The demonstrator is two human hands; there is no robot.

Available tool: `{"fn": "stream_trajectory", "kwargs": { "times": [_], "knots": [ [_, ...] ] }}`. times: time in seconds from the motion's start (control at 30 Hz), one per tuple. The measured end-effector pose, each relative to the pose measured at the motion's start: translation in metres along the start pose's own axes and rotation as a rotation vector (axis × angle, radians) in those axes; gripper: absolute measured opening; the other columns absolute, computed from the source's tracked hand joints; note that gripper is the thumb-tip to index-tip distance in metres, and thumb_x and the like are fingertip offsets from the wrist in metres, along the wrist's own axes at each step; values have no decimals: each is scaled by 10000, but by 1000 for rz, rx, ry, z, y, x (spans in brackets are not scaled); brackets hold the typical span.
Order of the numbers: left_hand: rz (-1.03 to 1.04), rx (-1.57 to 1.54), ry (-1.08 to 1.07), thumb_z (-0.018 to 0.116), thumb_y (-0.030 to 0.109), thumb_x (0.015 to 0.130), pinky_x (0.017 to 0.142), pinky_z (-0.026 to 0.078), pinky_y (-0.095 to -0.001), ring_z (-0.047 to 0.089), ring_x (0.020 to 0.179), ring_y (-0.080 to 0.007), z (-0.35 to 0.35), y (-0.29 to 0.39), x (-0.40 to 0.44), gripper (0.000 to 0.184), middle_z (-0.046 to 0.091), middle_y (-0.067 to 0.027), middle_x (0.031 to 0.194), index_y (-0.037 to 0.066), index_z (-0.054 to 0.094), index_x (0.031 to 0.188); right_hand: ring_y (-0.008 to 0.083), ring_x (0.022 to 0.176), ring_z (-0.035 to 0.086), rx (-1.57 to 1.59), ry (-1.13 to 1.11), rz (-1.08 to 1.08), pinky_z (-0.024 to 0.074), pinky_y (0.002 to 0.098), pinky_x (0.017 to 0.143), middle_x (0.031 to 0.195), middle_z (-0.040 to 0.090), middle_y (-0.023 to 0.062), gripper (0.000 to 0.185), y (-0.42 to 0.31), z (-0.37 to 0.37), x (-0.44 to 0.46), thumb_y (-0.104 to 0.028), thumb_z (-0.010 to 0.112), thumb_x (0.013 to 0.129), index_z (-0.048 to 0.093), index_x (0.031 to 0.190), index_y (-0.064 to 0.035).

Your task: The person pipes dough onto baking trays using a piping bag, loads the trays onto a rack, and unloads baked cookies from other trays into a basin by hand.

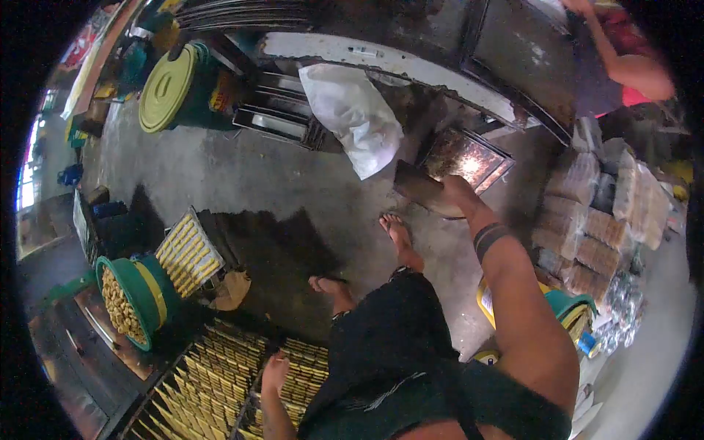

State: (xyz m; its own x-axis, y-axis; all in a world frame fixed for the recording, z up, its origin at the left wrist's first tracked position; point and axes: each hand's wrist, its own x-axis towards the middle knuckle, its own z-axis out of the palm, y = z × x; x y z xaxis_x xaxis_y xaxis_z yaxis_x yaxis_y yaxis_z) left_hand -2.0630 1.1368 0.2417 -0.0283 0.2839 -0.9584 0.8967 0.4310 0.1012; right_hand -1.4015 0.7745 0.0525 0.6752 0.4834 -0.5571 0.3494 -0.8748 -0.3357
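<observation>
The right hand (460,192) is closed around the near end of a dark flat panel (418,185), fingers and thumb clamped on it, with most of its length reaching out to the left of the grip. Just beyond that grip lies a shiny metal tray (475,155), its surface catching bright light. Farther out and to the left of the held panel, a white sack (352,114) slumps against some dark rectangular pans (284,133); past these, more to the left, stands a green tub with a pale yellow lid (165,92). To the right of the gripping hand, plastic-wrapped packs (587,227) are piled high, and above them, well apart from the grip, shows another person's bent arm (634,73).

The left hand (275,372) hangs low by the person's side, fingers partly curled; I cannot tell whether they hold anything. It is over or right beside a dark rack (253,396) filled with close rows of yellow strips (216,359), and contact is unclear. Left of this hand and farther out, a green basin (167,286) with a yellow band is heaped with tan pieces (121,304), next to a slanted tray (214,257) lined with more yellow strips.
</observation>
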Motion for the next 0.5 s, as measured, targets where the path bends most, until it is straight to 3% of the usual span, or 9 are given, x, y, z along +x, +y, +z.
{"fn": "stream_trajectory", "kwargs": {
  "times": [0.03, 0.07, 0.13, 0.23, 0.33, 0.43, 0.5],
  "knots": [
    [-82, -47, -29, 589, 298, 879, 926, 437, -404, 539, 1116, -272, 6, -9, -20, 522, 551, -108, 1217, 104, 438, 1339, 370, 879, 641, -5, -11, 44, 513, 432, 778, 937, 661, 212, 308, 26, 16, 12, -105, 557, 714, 684, 990, -58],
    [-157, -71, -44, 584, 329, 881, 933, 434, -415, 532, 1118, -274, 14, -13, -42, 518, 557, -96, 1193, 122, 441, 1333, 366, 880, 643, -217, -58, 56, 513, 432, 779, 933, 664, 208, 316, 34, 9, 13, -102, 561, 712, 684, 1001, -70],
    [-276, -106, -10, 656, 357, 858, 910, 464, -421, 561, 1068, -254, 36, -6, -91, 555, 572, -87, 1146, 140, 450, 1326, 359, 881, 648, -234, -143, 61, 516, 431, 779, 924, 668, 200, 351, 62, 9, 15, -83, 570, 712, 672, 1048, -95],
    [-280, -292, -1, 680, 353, 842, 830, 507, -407, 605, 976, -251, 39, -16, -123, 587, 594, -90, 1096, 116, 450, 1327, 364, 910, 643, -252, -65, 21, 515, 429, 795, 952, 665, 199, 361, 103, 19, 22, -69, 562, 737, 655, 1085, -101],
    [-337, -201, 51, 655, 333, 862, 749, 521, -402, 630, 915, -255, 34, -27, -114, 546, 616, -89, 1033, 91, 464, 1312, 365, 961, 619, -107, 55, 352, 497, 428, 843, 1030, 647, 186, 366, 77, -16, 5, -68, 549, 760, 640, 1112, -110],
    [-64, -201, 17, 595, 294, 904, 755, 480, -343, 582, 891, -200, 34, 8, -72, 485, 593, -67, 1068, 57, 466, 1307, 350, 1013, 588, -124, 567, 380, 477, 423, 881, 1088, 620, 165, 365, 74, 6, -31, -108, 567, 770, 629, 1129, -129],
    [208, -281, -31, 554, 268, 932, 759, 453, -303, 550, 876, -162, 44, 54, -45, 448, 578, -53, 1091, 35, 468, 1304, 316, 1113, 540, 27, 381, 458, 455, 423, 910, 1156, 587, 105, 458, 78, 27, -60, -208, 626, 762, 568, 1216, -204]
  ]
}}
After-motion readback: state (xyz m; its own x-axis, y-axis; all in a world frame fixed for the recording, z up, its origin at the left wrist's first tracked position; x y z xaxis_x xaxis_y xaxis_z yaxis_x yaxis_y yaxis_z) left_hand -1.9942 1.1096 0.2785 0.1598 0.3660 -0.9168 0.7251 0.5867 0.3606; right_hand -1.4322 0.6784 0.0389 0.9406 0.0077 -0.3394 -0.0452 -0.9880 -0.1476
